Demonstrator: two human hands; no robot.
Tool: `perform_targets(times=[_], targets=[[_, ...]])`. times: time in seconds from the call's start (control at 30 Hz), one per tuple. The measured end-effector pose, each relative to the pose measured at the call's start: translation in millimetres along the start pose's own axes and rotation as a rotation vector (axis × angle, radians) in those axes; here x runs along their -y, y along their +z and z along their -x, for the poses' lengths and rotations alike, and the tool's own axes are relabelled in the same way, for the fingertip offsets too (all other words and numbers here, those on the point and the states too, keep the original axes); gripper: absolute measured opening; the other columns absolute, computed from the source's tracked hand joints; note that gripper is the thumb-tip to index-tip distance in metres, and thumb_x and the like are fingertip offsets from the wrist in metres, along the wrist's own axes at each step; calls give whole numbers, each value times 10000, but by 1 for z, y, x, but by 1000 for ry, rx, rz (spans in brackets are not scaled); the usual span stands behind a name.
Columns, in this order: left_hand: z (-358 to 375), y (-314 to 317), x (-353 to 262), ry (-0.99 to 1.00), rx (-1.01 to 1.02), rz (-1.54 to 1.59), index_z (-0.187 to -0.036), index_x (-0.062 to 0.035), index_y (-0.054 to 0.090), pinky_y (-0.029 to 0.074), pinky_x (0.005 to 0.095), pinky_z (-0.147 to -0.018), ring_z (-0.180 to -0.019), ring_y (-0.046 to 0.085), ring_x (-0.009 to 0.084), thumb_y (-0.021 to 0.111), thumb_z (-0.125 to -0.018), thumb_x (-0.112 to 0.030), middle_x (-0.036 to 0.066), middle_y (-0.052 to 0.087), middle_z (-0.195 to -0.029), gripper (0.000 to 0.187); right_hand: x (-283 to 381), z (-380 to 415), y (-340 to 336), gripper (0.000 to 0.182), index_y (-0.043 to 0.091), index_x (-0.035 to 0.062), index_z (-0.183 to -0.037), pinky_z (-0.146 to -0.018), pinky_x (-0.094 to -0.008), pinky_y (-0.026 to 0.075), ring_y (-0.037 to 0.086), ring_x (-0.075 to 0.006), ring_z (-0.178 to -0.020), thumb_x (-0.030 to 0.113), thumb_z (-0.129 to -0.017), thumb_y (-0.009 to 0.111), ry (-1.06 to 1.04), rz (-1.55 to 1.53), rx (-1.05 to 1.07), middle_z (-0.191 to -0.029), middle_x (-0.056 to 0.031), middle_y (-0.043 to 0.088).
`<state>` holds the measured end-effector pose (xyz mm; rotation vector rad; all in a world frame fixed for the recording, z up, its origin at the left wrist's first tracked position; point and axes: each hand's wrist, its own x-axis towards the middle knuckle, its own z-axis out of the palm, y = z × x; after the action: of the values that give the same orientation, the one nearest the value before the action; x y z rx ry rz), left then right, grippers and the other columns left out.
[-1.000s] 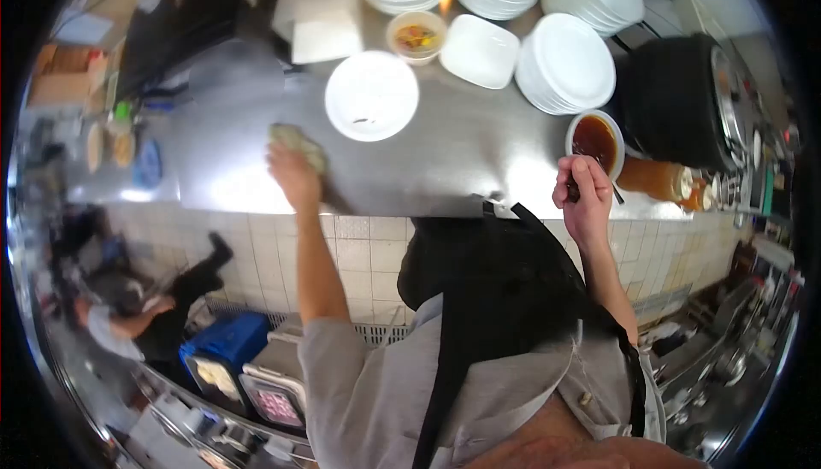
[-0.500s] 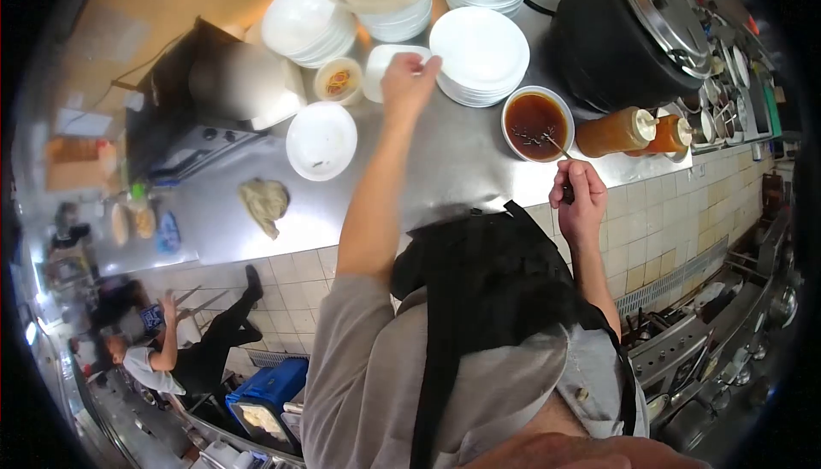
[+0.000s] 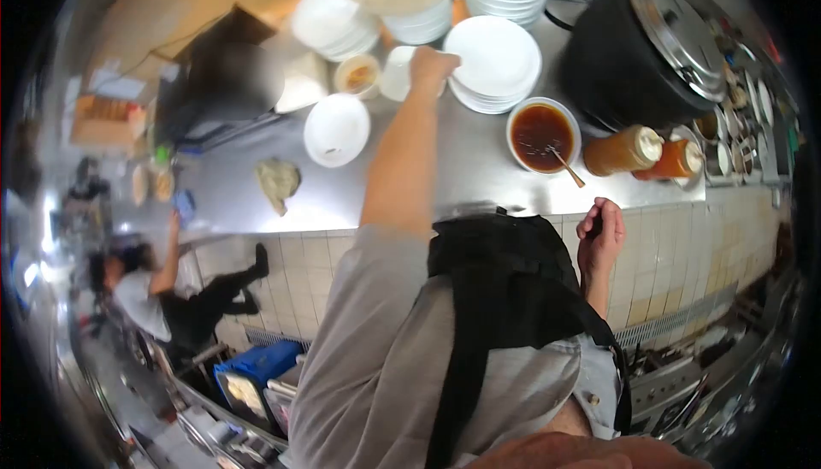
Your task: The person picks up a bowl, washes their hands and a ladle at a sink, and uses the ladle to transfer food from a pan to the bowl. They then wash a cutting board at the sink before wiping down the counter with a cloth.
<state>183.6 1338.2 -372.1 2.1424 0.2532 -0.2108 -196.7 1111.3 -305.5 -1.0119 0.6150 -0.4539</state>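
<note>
My left hand (image 3: 434,71) reaches over a small white dish (image 3: 398,74), beside a stack of white plates (image 3: 494,58). Its fingers are closed, and what they grip, if anything, is hidden. Close to the counter's front edge, my right hand (image 3: 604,234) is curled shut with nothing visible in it. In front of it stands a white bowl of dark brown liquid (image 3: 540,135). A spoon (image 3: 568,168) leans in this bowl, its handle over the rim. A tub with orange-yellow contents (image 3: 357,76) sits left of the small dish.
Squeeze bottles (image 3: 624,152) and a black soup kettle (image 3: 641,50) stand on the right. Stacked white bowls (image 3: 335,17) line the back. A shallow white bowl (image 3: 336,131) and a crumpled cloth (image 3: 278,184) lie on the steel counter (image 3: 329,204). Another person (image 3: 145,298) is at far left.
My right hand has let go of the spoon and drawn back from the bowl. The left hand stays by the small dish and plate stack. The other person's arm has moved toward the counter.
</note>
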Motion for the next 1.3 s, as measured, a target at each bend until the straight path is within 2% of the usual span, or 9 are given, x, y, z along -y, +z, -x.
perform_targets(times=[0.1, 0.17, 0.3, 0.4, 0.77, 0.9, 0.97, 1.17, 1.3], targets=[[8, -3, -13, 8, 36, 166, -813, 70, 678, 491, 347, -568, -646, 642, 218, 783, -665, -194, 167, 681, -739, 320, 0, -2, 9, 216, 622, 13, -1006, -477, -235, 357, 468, -88, -560, 215, -1019, 547, 17, 36, 16, -782, -19, 562], [28, -12, -30, 57, 38, 398, -831, 70, 665, 458, 350, -541, -613, 608, 209, 752, -690, -157, 138, 663, -727, 281, -2, -6, 16, 218, 621, 14, -1008, -477, -232, 357, 468, -87, -560, 217, -1021, 545, 26, 28, 51, -783, -19, 562], [82, -41, -36, -3, -9, 636, -1202, 46, 547, 478, 337, -574, -735, 612, 201, 663, -754, -45, 145, 657, -933, 472, -6, -7, 24, 224, 619, 16, -1012, -478, -226, 355, 469, -85, -566, 225, -1025, 540, 42, 39, 69, -783, -21, 562], [112, -69, 25, -8, 24, 839, -1260, 10, 549, 466, 272, -573, -733, 617, 149, 610, -786, 32, 133, 668, -910, 479, -4, -7, 30, 223, 619, 19, -1012, -478, -225, 355, 470, -84, -574, 227, -1025, 541, 27, 87, 61, -785, -22, 564], [207, -121, 170, -450, 55, 896, -1313, -3, 500, 576, 323, -739, -902, 680, 211, 592, -876, 33, 154, 663, -1066, 449, -32, -6, 58, 245, 617, 0, -1038, -500, -232, 370, 469, -83, -596, 224, -1034, 518, 89, 160, 140, -804, -20, 560], [193, -103, 198, -344, 46, 947, -1237, 7, 592, 558, 315, -736, -876, 682, 195, 611, -889, -35, 134, 690, -1015, 351, -42, -3, 80, 216, 632, 12, -1021, -479, -234, 365, 477, -91, -569, 218, -1013, 564, 110, 163, 125, -779, -26, 564], [181, -115, 186, -112, 109, 163, -1127, 0, 674, 544, 333, -737, -853, 681, 168, 629, -904, -139, 105, 716, -938, 267, -46, 0, 86, 218, 632, 11, -1017, -483, -233, 360, 473, -91, -571, 218, -1012, 564, 112, 182, 110, -777, -24, 562], [81, -205, 180, 420, -315, -354, -1067, -51, 710, 534, 421, -775, -837, 668, 365, 624, -923, -220, 175, 706, -975, 238, -54, 14, 87, 223, 630, 9, -1009, -480, -231, 341, 465, -91, -572, 218, -1016, 555, 71, 217, 24, -778, -20, 560], [-6, -256, 192, 704, -401, -771, -1167, -101, 648, 511, 396, -852, -990, 656, 278, 673, -841, -124, 107, 684, -1028, 327, -56, 27, 86, 227, 633, 9, -1003, -474, -235, 330, 456, -92, -580, 215, -1020, 542, 29, 229, -30, -783, -21, 561]])
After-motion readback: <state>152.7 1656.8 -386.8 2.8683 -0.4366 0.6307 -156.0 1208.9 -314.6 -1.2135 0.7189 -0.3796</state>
